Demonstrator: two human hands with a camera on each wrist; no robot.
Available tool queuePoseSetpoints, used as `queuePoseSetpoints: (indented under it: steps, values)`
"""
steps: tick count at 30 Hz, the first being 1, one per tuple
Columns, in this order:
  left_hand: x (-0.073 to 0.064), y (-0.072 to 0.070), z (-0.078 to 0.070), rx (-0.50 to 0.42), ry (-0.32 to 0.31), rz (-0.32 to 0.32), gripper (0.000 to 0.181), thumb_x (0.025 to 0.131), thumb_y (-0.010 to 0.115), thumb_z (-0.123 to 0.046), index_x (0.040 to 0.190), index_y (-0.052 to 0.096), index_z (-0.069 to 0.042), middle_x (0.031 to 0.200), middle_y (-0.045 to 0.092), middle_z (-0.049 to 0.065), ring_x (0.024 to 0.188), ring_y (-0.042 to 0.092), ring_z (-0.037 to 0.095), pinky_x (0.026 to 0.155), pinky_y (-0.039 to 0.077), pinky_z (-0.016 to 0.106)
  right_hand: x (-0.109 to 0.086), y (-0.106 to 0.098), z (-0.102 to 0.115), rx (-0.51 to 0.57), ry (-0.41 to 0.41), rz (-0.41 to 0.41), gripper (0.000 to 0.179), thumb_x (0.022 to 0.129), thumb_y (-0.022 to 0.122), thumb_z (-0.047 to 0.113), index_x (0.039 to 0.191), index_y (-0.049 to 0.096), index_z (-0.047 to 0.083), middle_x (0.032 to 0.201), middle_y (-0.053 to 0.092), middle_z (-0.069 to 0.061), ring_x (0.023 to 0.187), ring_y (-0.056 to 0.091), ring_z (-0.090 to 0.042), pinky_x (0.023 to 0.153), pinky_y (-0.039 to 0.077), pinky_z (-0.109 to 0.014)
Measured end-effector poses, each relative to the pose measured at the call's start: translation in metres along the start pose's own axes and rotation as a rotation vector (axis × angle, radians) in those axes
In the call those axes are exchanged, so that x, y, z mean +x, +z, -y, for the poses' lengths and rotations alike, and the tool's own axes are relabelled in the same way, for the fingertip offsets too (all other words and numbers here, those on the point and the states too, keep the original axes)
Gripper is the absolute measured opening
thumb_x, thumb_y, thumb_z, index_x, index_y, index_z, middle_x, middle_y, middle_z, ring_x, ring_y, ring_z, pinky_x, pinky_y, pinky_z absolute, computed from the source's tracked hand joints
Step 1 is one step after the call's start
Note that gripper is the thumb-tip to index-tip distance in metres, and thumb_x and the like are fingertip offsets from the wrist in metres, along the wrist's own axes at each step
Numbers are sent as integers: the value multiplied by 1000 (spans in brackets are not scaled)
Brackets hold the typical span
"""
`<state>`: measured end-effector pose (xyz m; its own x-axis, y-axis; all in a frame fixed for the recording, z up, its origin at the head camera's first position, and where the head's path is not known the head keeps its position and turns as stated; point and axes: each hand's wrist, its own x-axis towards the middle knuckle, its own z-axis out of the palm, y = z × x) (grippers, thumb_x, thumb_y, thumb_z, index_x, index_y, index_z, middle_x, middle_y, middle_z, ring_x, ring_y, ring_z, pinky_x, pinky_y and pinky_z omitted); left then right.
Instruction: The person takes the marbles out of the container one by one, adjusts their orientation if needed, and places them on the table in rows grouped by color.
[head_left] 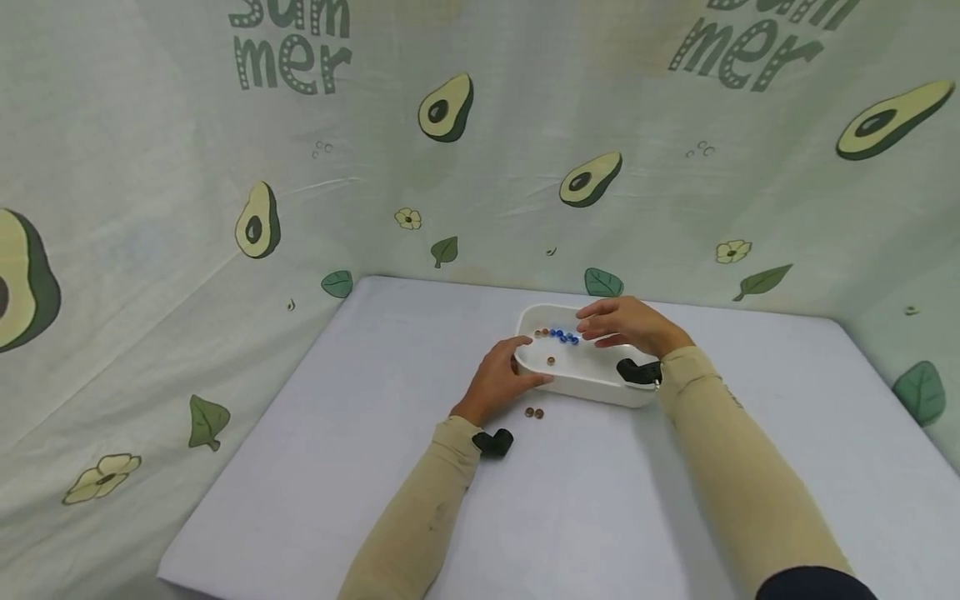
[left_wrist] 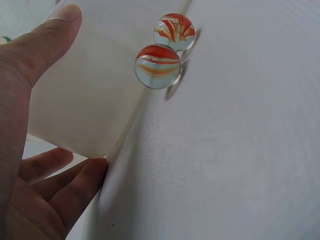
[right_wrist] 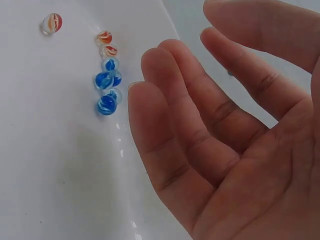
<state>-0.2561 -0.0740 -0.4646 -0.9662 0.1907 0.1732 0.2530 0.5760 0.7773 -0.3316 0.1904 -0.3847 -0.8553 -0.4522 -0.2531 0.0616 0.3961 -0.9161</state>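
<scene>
A white tray point(head_left: 573, 386) stands toward the back of the table, several marbles inside it. My left hand point(head_left: 498, 379) grips its left end, the thumb along the front wall and the fingers round the corner. Over the tray's right half hovers my right hand point(head_left: 626, 325), fingers loosely bent and holding nothing. Blue-swirled marbles point(right_wrist: 106, 105) cluster by the far wall, beside two orange-red ones point(right_wrist: 104, 37). Another orange-red marble point(right_wrist: 51, 23) lies apart on the tray floor. Outside, two clear marbles with orange-red swirls point(left_wrist: 157, 66) sit side by side near the tray's front wall.
The tray rests on a table with a white cover point(head_left: 360, 433). Behind and to the sides hangs a pale cloth point(head_left: 510, 192) printed with avocados, leaves and flowers. A black wrist device point(head_left: 493, 443) is strapped at the left sleeve, another point(head_left: 637, 371) at the right.
</scene>
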Motion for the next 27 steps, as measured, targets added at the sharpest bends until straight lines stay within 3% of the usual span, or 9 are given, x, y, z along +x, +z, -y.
queuePoseSetpoints:
  steps: [17,27]
  values:
    - [0,0,2,33,39,-13,76,80,83,-48,142,54,-15,139,54,5,104,53,16,86,49,31,28,14,-10,-51,19,18,41,94,71,15,129,62,-4,121,66,-16,103,62,-25,93,51,-44]
    - [1,1,3,28,46,-15,76,80,84,-47,141,54,-15,136,55,6,101,52,16,82,48,29,36,20,-10,-160,-22,107,29,91,72,10,117,69,-1,114,68,-11,102,62,-24,92,51,-44]
